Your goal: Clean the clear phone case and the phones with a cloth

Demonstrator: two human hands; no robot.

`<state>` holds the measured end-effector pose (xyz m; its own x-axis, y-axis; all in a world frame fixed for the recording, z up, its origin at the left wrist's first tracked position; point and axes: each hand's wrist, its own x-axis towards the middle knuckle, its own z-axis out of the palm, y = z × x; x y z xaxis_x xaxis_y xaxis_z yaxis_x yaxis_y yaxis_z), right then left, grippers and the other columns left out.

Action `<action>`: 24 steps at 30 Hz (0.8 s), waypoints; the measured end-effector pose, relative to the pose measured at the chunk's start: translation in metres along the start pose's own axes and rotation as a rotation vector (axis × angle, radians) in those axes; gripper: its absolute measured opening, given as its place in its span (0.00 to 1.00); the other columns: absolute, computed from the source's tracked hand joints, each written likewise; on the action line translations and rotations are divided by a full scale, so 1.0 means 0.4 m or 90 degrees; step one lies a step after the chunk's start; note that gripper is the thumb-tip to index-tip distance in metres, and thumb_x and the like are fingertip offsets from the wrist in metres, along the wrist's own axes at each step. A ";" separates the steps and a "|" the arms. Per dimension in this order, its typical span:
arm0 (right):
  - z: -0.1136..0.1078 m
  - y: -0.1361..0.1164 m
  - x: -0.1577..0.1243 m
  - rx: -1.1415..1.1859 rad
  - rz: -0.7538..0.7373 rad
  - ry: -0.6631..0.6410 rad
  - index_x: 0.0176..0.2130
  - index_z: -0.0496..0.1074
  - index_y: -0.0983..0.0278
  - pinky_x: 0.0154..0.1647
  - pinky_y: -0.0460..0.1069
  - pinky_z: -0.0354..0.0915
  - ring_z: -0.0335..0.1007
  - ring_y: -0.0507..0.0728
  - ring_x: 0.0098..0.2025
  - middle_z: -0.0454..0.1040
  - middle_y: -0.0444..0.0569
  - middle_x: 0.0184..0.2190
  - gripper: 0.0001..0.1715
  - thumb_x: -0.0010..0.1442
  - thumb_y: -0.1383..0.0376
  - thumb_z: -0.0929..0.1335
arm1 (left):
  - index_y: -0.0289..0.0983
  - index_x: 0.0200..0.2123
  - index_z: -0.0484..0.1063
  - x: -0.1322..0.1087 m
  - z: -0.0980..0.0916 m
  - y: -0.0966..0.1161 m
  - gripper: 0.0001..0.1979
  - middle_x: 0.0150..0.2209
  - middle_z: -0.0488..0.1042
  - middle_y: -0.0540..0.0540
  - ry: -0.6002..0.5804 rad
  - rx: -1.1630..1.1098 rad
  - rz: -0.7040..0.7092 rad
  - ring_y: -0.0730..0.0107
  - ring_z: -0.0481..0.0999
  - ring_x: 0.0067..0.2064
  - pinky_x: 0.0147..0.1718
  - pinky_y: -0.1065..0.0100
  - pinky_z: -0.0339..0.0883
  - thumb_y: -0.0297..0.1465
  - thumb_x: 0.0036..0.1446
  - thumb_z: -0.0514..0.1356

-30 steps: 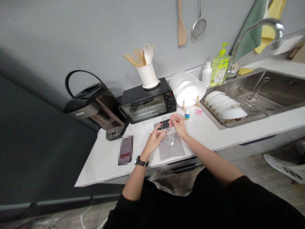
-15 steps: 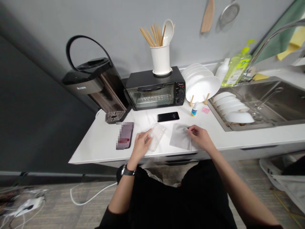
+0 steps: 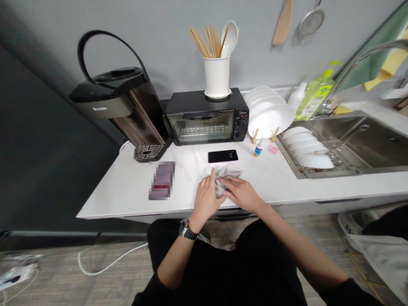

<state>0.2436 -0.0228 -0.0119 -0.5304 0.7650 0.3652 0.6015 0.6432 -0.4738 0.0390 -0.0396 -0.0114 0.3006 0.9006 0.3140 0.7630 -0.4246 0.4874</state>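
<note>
On the white countertop both of my hands meet over a crumpled thin grey cloth [image 3: 232, 171]. My right hand [image 3: 244, 193] presses the cloth with its fingers bent over it. My left hand [image 3: 206, 196], a watch at its wrist, lies against the left side of the bundle, thumb toward the right hand and index finger pointing forward. The clear phone case, under my left fingers half a second ago, is mostly hidden by the hands and cloth. A black-screened phone [image 3: 223, 156] lies just beyond the hands. To the left is a purple, partly pixelated flat object [image 3: 162, 180].
Behind stand a water dispenser [image 3: 121, 97] and a toaster oven [image 3: 204, 123] with a white utensil holder [image 3: 217, 76] on top. Toward the right are a small bottle [image 3: 258, 148], a pink slip [image 3: 273, 149], racked plates [image 3: 270, 117] and a sink [image 3: 376, 144] with bowls [image 3: 314, 146].
My right hand has moved left with the grey cloth, now bunched up instead of spread. My left hand has shifted right to meet it, and the clear case is covered. The view has shifted slightly.
</note>
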 end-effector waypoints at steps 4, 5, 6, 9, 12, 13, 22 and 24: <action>-0.008 0.044 -0.010 -0.089 0.039 0.025 0.66 0.71 0.62 0.69 0.67 0.64 0.69 0.70 0.68 0.73 0.61 0.65 0.30 0.72 0.51 0.67 | 0.40 0.78 0.33 0.008 -0.014 -0.019 0.55 0.62 0.72 0.35 -0.031 -0.073 0.032 0.45 0.70 0.62 0.62 0.47 0.65 0.36 0.62 0.67; -0.009 0.046 -0.009 -0.110 0.066 0.042 0.66 0.71 0.64 0.69 0.69 0.63 0.69 0.72 0.67 0.72 0.64 0.65 0.32 0.72 0.50 0.67 | 0.41 0.78 0.32 0.011 -0.017 -0.024 0.55 0.63 0.72 0.36 -0.035 -0.085 0.033 0.45 0.70 0.62 0.62 0.47 0.64 0.36 0.62 0.68; -0.005 0.041 -0.007 -0.121 0.081 0.052 0.66 0.71 0.66 0.69 0.70 0.63 0.69 0.73 0.67 0.72 0.66 0.65 0.34 0.71 0.49 0.68 | 0.42 0.78 0.31 0.013 -0.019 -0.029 0.56 0.63 0.72 0.36 -0.040 -0.096 0.033 0.45 0.70 0.63 0.62 0.47 0.64 0.36 0.62 0.68; 0.022 -0.011 0.006 -0.084 0.047 0.023 0.66 0.71 0.69 0.70 0.69 0.62 0.68 0.73 0.68 0.70 0.68 0.65 0.38 0.70 0.47 0.68 | 0.41 0.78 0.32 0.020 -0.022 -0.041 0.55 0.63 0.72 0.34 -0.062 -0.114 0.034 0.45 0.71 0.62 0.61 0.48 0.65 0.37 0.62 0.67; 0.038 -0.072 0.010 0.001 -0.040 -0.047 0.65 0.72 0.66 0.71 0.64 0.63 0.71 0.68 0.66 0.74 0.62 0.63 0.35 0.71 0.47 0.68 | 0.40 0.78 0.33 0.020 -0.026 -0.047 0.53 0.62 0.72 0.33 -0.086 -0.098 0.025 0.46 0.72 0.60 0.58 0.49 0.67 0.34 0.63 0.66; 0.032 -0.081 0.007 0.018 -0.063 -0.067 0.65 0.72 0.64 0.71 0.63 0.63 0.73 0.66 0.65 0.76 0.59 0.62 0.33 0.71 0.47 0.67 | 0.40 0.78 0.34 0.017 -0.027 -0.047 0.53 0.62 0.72 0.34 -0.085 -0.086 0.020 0.45 0.72 0.60 0.58 0.49 0.67 0.34 0.63 0.66; -0.096 0.057 -0.041 -0.204 0.023 -0.038 0.59 0.77 0.63 0.67 0.65 0.68 0.78 0.66 0.60 0.79 0.57 0.58 0.23 0.75 0.55 0.64 | 0.46 0.78 0.28 0.009 -0.037 -0.025 0.59 0.66 0.71 0.40 -0.073 -0.094 0.009 0.46 0.69 0.63 0.63 0.46 0.62 0.36 0.61 0.70; -0.058 0.042 -0.017 -0.227 0.041 -0.010 0.61 0.76 0.67 0.67 0.65 0.68 0.76 0.68 0.62 0.77 0.62 0.60 0.28 0.74 0.51 0.65 | 0.45 0.78 0.28 0.013 -0.035 -0.031 0.58 0.66 0.71 0.40 -0.075 -0.111 0.023 0.47 0.69 0.63 0.63 0.47 0.62 0.36 0.62 0.69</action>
<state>0.2713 -0.0165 -0.0035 -0.4921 0.8055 0.3301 0.8028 0.5666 -0.1857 0.0230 -0.0311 -0.0043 0.3983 0.8849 0.2414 0.6435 -0.4571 0.6139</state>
